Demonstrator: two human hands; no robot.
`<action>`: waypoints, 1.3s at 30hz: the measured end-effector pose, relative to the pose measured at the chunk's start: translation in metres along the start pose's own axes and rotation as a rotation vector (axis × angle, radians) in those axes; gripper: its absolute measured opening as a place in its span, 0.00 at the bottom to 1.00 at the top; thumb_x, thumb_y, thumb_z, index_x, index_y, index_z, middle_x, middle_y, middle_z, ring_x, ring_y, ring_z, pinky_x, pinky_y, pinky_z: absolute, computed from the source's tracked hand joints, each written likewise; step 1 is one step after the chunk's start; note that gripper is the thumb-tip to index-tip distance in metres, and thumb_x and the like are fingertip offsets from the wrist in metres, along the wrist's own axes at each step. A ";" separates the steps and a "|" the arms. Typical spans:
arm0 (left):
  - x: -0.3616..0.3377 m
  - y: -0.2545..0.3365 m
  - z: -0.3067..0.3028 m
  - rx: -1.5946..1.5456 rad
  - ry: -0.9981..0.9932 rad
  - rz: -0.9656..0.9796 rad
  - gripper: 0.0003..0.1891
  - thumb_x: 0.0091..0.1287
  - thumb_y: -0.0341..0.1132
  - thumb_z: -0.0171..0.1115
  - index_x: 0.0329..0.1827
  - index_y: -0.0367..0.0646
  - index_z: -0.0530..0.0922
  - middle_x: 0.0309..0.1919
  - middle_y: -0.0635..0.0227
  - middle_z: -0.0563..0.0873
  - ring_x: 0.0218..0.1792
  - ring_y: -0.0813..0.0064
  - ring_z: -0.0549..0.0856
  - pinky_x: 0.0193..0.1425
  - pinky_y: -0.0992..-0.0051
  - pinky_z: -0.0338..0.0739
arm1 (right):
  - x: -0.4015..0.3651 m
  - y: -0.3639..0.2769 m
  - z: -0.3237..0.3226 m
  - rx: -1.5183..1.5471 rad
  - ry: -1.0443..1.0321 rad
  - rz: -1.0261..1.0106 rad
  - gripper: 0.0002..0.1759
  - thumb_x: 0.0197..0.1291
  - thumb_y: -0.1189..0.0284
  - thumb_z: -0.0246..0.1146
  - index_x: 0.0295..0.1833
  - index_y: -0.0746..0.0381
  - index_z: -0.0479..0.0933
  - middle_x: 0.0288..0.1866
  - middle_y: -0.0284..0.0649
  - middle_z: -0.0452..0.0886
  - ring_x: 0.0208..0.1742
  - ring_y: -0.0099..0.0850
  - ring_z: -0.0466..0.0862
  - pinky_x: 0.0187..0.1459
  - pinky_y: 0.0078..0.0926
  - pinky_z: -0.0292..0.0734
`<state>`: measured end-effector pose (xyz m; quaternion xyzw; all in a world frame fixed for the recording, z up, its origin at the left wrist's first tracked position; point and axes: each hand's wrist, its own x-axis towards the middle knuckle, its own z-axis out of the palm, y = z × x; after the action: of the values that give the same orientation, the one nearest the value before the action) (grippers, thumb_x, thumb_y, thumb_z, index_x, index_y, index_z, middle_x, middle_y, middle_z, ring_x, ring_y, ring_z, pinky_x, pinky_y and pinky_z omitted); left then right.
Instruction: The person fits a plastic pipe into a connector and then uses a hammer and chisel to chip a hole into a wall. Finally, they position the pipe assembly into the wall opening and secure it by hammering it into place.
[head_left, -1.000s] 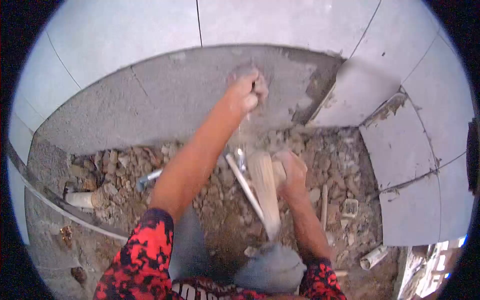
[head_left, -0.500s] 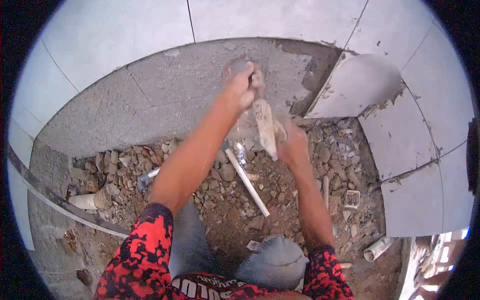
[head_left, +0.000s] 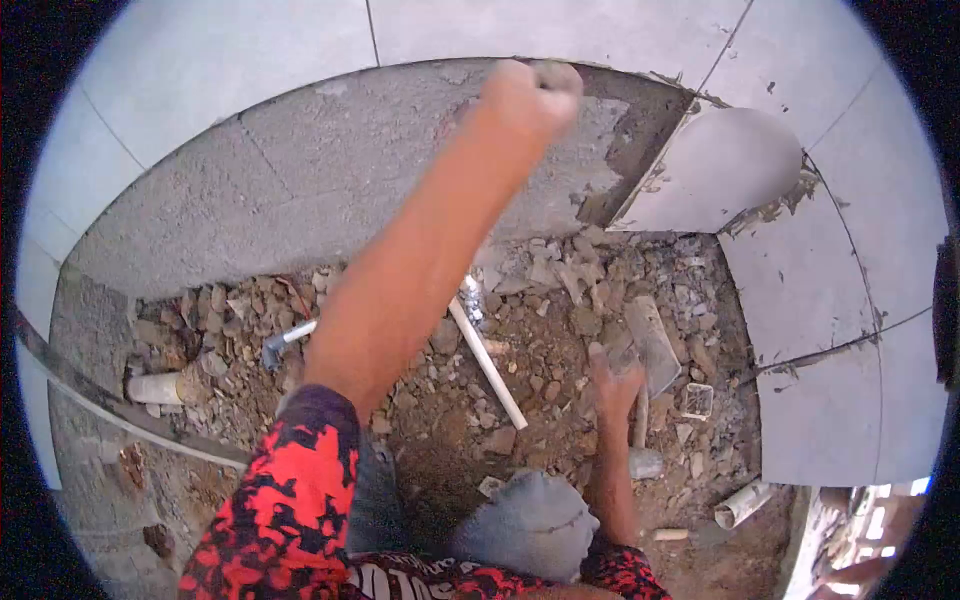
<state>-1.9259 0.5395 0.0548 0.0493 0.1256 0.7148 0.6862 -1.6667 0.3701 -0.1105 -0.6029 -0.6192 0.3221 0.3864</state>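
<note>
My left hand is raised against the top of the rough cement wall strip, just below the edge of the white tiles. Its fingers are curled, and I cannot tell what is in them. Low on the right, my right hand is blurred over the rubble, thumb and finger apart. Right beside its fingers lies a flat, mortar-coated trowel. Below the trowel a hammer-like tool with a grey head rests on the ground, its handle pointing up toward the hand.
Rubble covers the ground along the wall. A white pipe slants across it, with a grey-elbowed pipe on the left. A small square drain grate and a short pipe piece lie right. A tile joins the wall strip.
My left hand has moved up the wall toward the tile edge. The right hand has dropped from the wall to the rubble, and the trowel it held is now down there.
</note>
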 end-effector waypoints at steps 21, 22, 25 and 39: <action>-0.079 -0.033 -0.046 0.501 0.154 0.118 0.08 0.62 0.40 0.46 0.32 0.45 0.68 0.19 0.72 0.71 0.14 0.81 0.67 0.13 0.79 0.61 | -0.026 -0.035 0.003 0.154 -0.013 0.223 0.19 0.49 0.62 0.62 0.38 0.67 0.73 0.32 0.35 0.76 0.34 0.25 0.74 0.40 0.23 0.68; -0.078 -0.032 -0.046 0.497 0.157 0.120 0.08 0.62 0.40 0.46 0.32 0.45 0.68 0.19 0.72 0.71 0.14 0.81 0.67 0.13 0.79 0.61 | -0.026 -0.035 0.004 0.150 -0.025 0.208 0.18 0.49 0.62 0.62 0.38 0.66 0.73 0.32 0.35 0.76 0.34 0.25 0.74 0.40 0.23 0.68; -0.076 -0.031 -0.047 0.505 0.215 0.118 0.08 0.63 0.39 0.47 0.36 0.45 0.68 0.19 0.74 0.71 0.13 0.82 0.67 0.10 0.80 0.59 | -0.025 -0.043 0.004 0.217 -0.046 0.299 0.17 0.50 0.62 0.62 0.38 0.65 0.74 0.31 0.34 0.76 0.34 0.25 0.74 0.39 0.24 0.69; -0.071 -0.022 0.000 0.153 0.104 0.036 0.07 0.65 0.29 0.41 0.40 0.33 0.64 0.32 0.58 0.74 0.36 0.63 0.78 0.45 0.58 0.77 | 0.047 -0.145 0.014 -0.610 -0.033 -0.477 0.13 0.50 0.67 0.56 0.32 0.68 0.72 0.29 0.51 0.76 0.31 0.49 0.76 0.35 0.37 0.72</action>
<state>-1.9012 0.4698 0.0568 0.0665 0.2145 0.7167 0.6602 -1.7502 0.4080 0.0119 -0.5238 -0.8157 0.0338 0.2433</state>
